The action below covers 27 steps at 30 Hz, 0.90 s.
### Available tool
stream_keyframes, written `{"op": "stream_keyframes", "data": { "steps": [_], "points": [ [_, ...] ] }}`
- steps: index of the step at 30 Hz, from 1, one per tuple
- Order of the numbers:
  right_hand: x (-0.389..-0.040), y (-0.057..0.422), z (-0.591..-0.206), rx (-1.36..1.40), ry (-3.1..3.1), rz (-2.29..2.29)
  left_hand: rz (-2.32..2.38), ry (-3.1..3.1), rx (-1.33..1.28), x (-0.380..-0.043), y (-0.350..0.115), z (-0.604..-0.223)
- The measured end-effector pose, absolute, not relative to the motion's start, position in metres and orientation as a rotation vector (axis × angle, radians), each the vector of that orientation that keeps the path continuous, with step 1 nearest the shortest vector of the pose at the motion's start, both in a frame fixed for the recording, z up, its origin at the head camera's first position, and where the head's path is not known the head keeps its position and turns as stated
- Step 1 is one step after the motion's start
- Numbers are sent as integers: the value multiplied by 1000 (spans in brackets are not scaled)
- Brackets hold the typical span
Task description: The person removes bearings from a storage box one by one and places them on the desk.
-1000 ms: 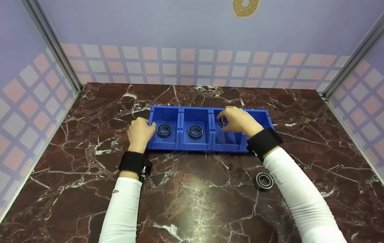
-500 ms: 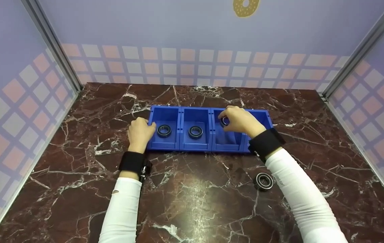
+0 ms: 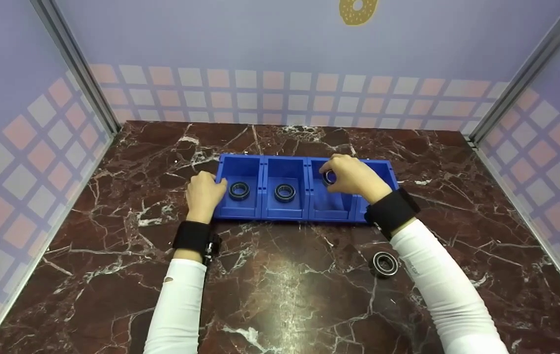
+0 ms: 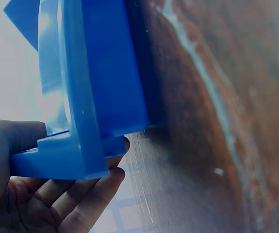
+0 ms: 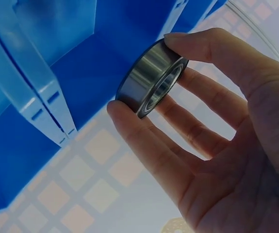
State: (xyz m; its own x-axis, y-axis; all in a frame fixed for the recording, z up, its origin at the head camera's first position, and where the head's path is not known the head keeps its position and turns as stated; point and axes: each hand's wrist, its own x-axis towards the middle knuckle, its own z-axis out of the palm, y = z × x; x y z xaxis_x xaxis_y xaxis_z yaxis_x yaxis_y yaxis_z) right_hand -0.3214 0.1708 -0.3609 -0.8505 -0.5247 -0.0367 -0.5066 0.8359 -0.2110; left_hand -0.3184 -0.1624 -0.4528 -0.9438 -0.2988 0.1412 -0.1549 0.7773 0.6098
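Note:
My right hand (image 3: 356,176) pinches a ball bearing (image 5: 149,80) between thumb and fingertips, over the third compartment of a row of blue bins (image 3: 284,215). The right wrist view shows the bearing's shiny outer ring tilted between the fingers. At the row's left end, my left hand (image 3: 204,196) grips the side wall (image 4: 69,155), with the thumb on one side and fingers on the other. One bearing (image 3: 239,190) lies in the first bin and another bearing (image 3: 285,192) in the second. The right hand partly hides the fourth bin.
Another bearing (image 3: 385,264) lies on the dark marbled table (image 3: 280,290), in front of the bins and beside the right sleeve. Tiled-pattern panels (image 3: 299,93) enclose the table at the back and on both sides.
My right hand has shifted slightly to the right, with the bearing still pinched. The left hand and the bins have stayed put.

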Motion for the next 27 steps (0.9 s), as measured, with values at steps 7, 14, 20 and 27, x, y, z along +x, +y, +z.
{"op": "stream_keyframes", "data": {
  "steps": [7, 14, 20, 27],
  "points": [
    [-315, 169, -358, -849, 2924, -282, -925, -2736, 352, -318, -162, -452],
    [-308, 168, -356, -860, 2929, -281, -911, -2735, 351, -318, -162, -452],
    [-303, 170, -354, -872, 2930, -307, -907, -2730, 354, -318, -162, -453],
    [-296, 172, -351, -871, 2919, -327, -910, -2732, 350, -319, -161, -453]
  ]
}}
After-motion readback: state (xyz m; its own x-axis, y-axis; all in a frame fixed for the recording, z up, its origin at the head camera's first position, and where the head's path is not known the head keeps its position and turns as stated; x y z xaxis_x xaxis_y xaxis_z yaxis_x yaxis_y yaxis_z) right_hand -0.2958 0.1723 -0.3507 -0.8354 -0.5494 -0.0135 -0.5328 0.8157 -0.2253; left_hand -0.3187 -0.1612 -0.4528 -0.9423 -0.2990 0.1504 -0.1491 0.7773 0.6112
